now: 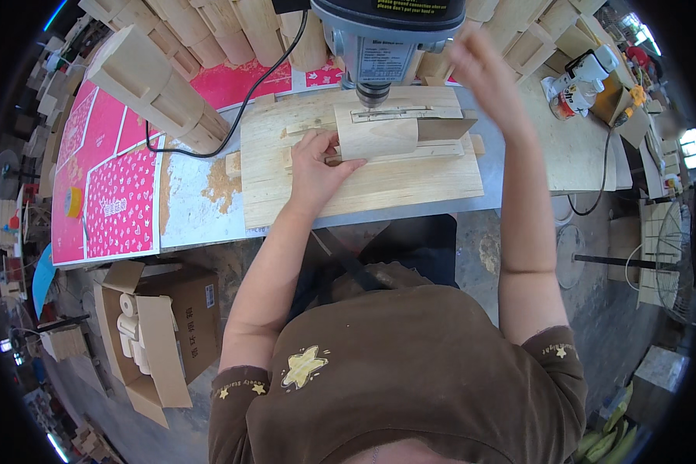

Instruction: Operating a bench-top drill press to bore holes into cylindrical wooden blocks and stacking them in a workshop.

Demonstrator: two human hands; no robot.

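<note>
A drill press (375, 58) stands over the bench, its chuck (372, 94) just above a pale wooden piece (375, 138) with a curved face. This piece rests on a wooden jig board (263, 174), between strips fixed to it. My left hand (317, 166) grips the left end of the wooden piece, thumb along its near edge and fingers on the far side. To the right of the drill press head, my right hand (481, 69) is raised. Its fingers are blurred, and whether they touch a handle there is hidden.
Large wooden cylinders with cut-out recesses (158, 85) crowd the left and back of the bench. A black cable (236, 127) loops across the left side. Yellow tape (73, 203) lies on the pink sheet. Bottles (580, 89) stand at right; a cardboard box (162, 348) sits below left.
</note>
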